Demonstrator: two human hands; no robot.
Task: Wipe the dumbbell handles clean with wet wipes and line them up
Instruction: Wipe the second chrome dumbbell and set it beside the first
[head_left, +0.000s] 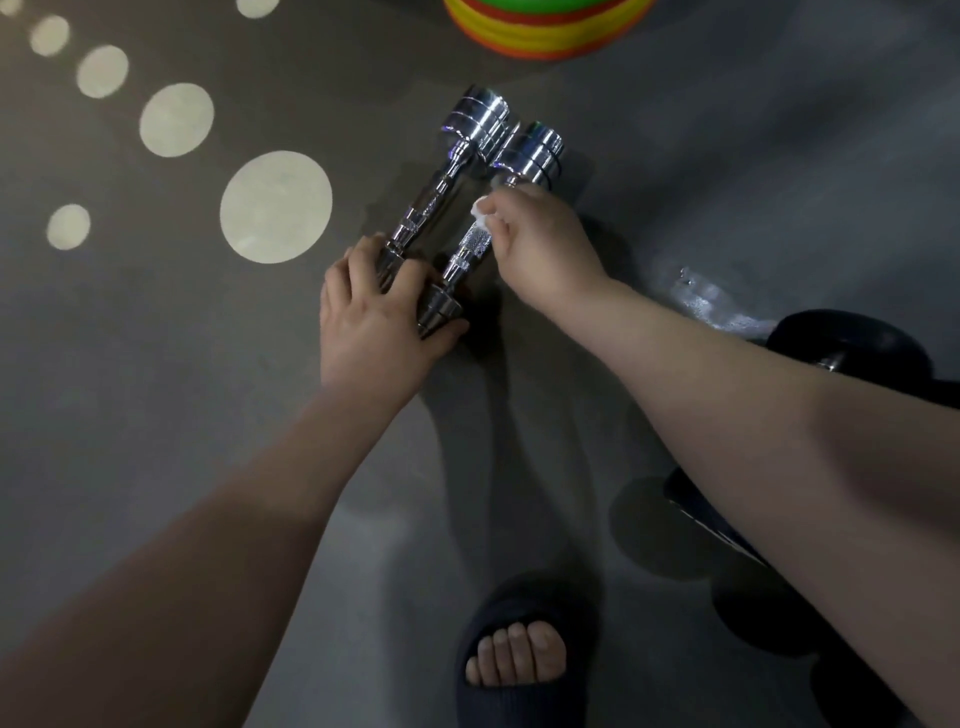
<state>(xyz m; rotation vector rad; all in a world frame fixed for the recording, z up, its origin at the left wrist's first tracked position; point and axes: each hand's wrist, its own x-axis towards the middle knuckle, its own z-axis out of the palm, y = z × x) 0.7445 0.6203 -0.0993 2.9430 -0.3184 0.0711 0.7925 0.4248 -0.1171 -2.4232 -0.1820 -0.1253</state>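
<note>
Grey floor (156, 374), pale spots (275, 207) upper left. At centre, two chrome dumbbells (439, 200) side by side. Left hand (371, 317), fingers curled round near ends; right hand (540, 247), fingers pinching white wipe (480, 210) on right handle (475, 244).

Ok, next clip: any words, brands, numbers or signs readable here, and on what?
None readable.
The left chrome dumbbell and right chrome dumbbell show only reflections, no weight numbers.
The black dumbbell is too dark to tell.
The shiny packet beside it is blurred.
The striped object at the top carries only colour bands.
</note>
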